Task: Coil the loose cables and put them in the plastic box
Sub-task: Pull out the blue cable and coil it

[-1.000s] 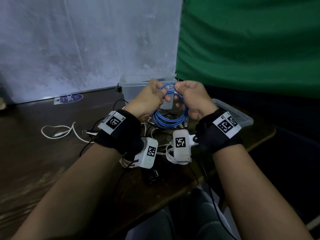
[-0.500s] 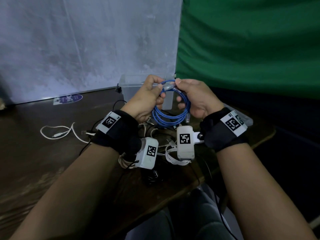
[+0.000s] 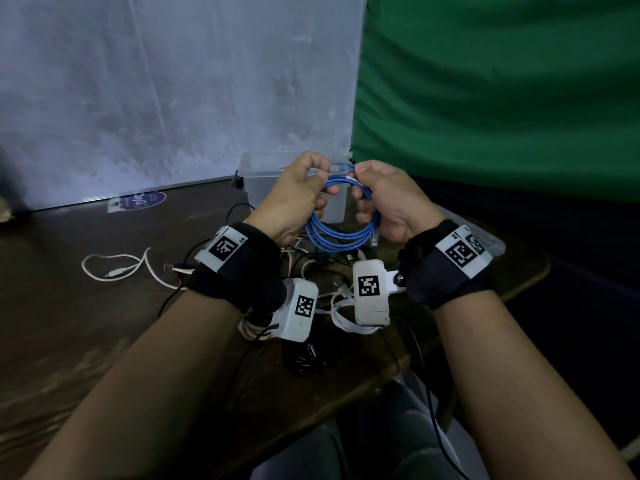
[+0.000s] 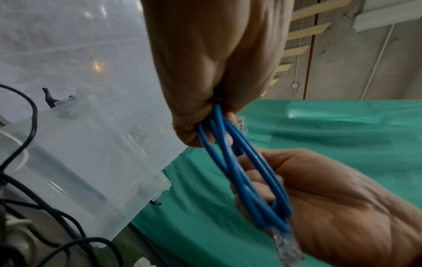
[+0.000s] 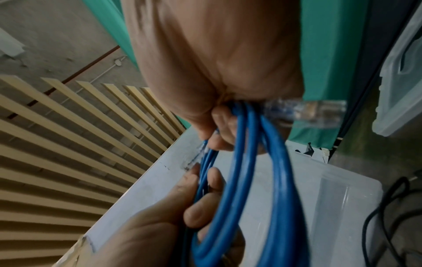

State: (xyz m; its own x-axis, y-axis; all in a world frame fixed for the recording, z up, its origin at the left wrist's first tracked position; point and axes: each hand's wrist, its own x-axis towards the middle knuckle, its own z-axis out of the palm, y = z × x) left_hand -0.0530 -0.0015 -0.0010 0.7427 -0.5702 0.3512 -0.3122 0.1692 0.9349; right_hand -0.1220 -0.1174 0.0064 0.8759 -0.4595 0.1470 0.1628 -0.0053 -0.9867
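At far left on the dark wooden table (image 3: 69, 306) lies a loose white cable (image 3: 117, 270), uncoiled, with its plug resting inside its own loop. A purple sticker (image 3: 138, 201) sits further back, near the foot of the grey backdrop (image 3: 173, 98). Moving right, a tangle of black and white cables (image 3: 311, 265) is heaped on the table beneath both wrists; individual runs within it cannot be separated. The left hand (image 3: 294, 199) is raised above this heap with fingers curled round the left side of a blue network cable (image 3: 341, 233), thumb and forefinger pinching the strands near the top of the coil. The cable is wound into several loops and is held in the air between the two hands, clear of the table. A clear connector (image 3: 341, 167) projects at the top of the coil between the two thumbs. Directly behind the hands stands the clear plastic box (image 3: 256, 188), open-topped, against the backdrop; the coil is in front of it, not inside it. The right hand (image 3: 391, 202) is closed round the right side of the same coil, fingers wrapped through the loops. In the right wrist view a second clear connector (image 5: 306, 113) protrudes from beside that hand's grip. Right of the hand, a clear lid (image 3: 485, 237) lies flat near the table edge. A green cloth (image 3: 502, 98) hangs behind.
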